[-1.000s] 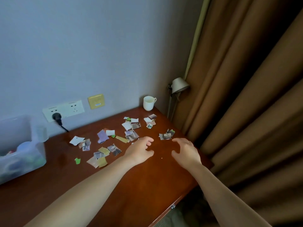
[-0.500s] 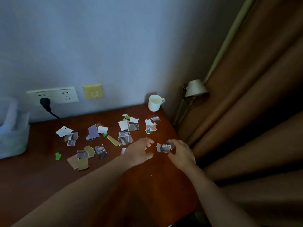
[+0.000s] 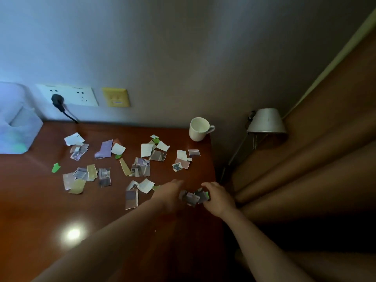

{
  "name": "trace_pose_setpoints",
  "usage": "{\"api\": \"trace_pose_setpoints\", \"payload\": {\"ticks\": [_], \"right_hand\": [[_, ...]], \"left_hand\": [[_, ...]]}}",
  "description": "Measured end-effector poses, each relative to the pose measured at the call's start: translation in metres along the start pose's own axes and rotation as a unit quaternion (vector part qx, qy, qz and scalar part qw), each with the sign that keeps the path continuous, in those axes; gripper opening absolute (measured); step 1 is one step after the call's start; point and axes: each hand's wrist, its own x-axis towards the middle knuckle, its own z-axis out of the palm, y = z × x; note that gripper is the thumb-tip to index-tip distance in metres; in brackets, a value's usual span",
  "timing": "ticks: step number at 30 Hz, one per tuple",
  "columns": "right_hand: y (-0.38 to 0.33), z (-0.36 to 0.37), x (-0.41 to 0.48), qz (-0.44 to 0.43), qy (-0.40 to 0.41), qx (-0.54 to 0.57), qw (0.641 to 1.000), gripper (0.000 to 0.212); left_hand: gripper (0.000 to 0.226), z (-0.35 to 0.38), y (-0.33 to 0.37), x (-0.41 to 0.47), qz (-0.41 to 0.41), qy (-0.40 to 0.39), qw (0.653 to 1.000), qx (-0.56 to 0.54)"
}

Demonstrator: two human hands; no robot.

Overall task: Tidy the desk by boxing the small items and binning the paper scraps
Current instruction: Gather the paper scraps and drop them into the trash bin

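**Far left.** A translucent plastic box (image 3: 17, 127) stands on the wooden desk (image 3: 36, 204), against the wall. Its contents are too blurred to identify. On the wall behind it is a white socket panel (image 3: 71, 95) with a black plug (image 3: 58, 101) inserted in the left outlet. A yellow wall plate (image 3: 116, 97) sits just beside the panel.

**Desk surface, left to centre.** Loose paper scraps (image 3: 105, 151) lie flat and scattered, some overlapping, from near the box to the desk's right edge. A small green scrap (image 3: 55, 167) lies apart at the left of the spread. A bright light reflection (image 3: 73, 234) shows on the bare near part of the desk.

**Centre right.** The left hand (image 3: 171, 195) reaches forward, fingertips at the left side of a scrap cluster (image 3: 192, 198). The hand is motion-blurred, so it cannot be determined whether it is open or gripping. The scrap cluster lies on the desk near the right edge, between the two hands. The right hand (image 3: 218, 198) is at the cluster's right side, thumb above and fingers curled below, pinching the right-hand pieces.

**Rear right corner of the desk.** A white mug (image 3: 198, 130) stands upright, handle pointing right, well apart from both hands.

**Right of the desk.** A lamp (image 3: 265, 121) with a grey shade, then brown curtains (image 3: 329, 149).
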Motion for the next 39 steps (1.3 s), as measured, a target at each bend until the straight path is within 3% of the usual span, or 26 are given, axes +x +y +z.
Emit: {"api": "trace_pose_setpoints", "payload": {"ticks": [13,16,19,22,26,29,32,35,39], "right_hand": [[0.008,0.014,0.052,-0.03,-0.045,-0.056,0.997,0.053],[0.008,0.015,0.058,-0.026,-0.058,-0.028,0.998,0.036],[0.006,0.018,0.06,-0.024,-0.057,0.005,0.998,0.032],[0.004,0.021,0.059,-0.015,-0.057,0.047,0.997,0.031],[0.006,0.022,0.06,0.015,-0.051,0.153,0.987,0.029],[0.007,0.018,0.057,0.062,-0.049,0.262,0.962,0.028],[0.007,0.011,0.053,0.111,-0.044,0.392,0.912,0.033],[0.004,0.006,0.051,0.15,-0.047,0.477,0.865,0.038],[-0.001,0.004,0.049,0.176,-0.078,0.538,0.821,0.041]], "left_hand": [[0.066,0.034,-0.001,0.047,-0.002,0.001,0.992,0.129],[0.065,0.039,-0.004,0.054,0.003,-0.008,0.984,0.177],[0.059,0.038,-0.005,0.057,-0.001,-0.012,0.981,0.193],[0.062,0.039,-0.008,0.058,-0.017,-0.034,0.986,0.161],[0.049,0.039,-0.012,0.054,-0.025,-0.051,0.992,0.116],[0.036,0.034,-0.014,0.049,-0.032,-0.063,0.995,0.07],[0.011,0.029,-0.019,0.049,-0.066,-0.063,0.996,-0.002],[0.021,0.023,-0.024,0.049,-0.111,-0.045,0.989,-0.086],[0.013,0.018,-0.03,0.048,-0.159,-0.012,0.971,-0.177]]}}
